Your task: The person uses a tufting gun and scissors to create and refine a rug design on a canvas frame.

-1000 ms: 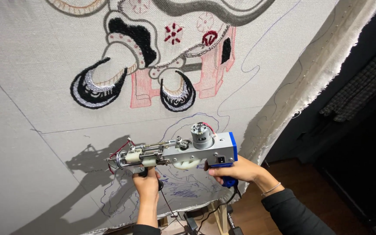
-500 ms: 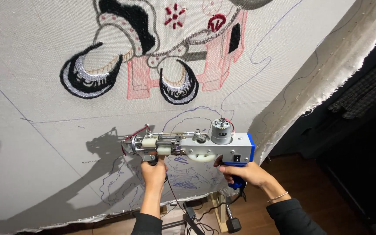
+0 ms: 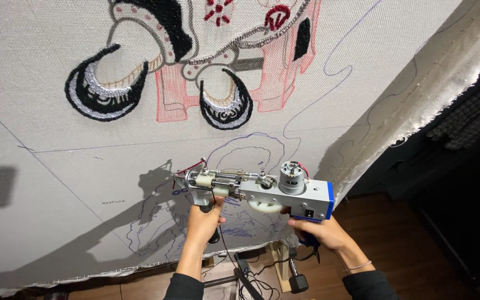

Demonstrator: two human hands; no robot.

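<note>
No packages, signs or screens show here. The only candidate is a small dark handwritten mark (image 3: 109,203) on the pale cloth, low at the left; it may be a pencilled label, too small to tell.

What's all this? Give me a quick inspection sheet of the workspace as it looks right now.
Surface: pale backing cloth stretched taut, drawn outlines on it, partly tufted in black, white, grey and red.
Job's things: tufting gun, its front end at the cloth over blue outlines.
Clutter: nothing seen on the cloth.
Hands: left hand grips the front handle; right hand grips the blue rear handle.
Cables: black cord trails down to the floor.
Surroundings: wooden floor, wooden frame leg, frayed cloth edge, dark area at right.
</note>
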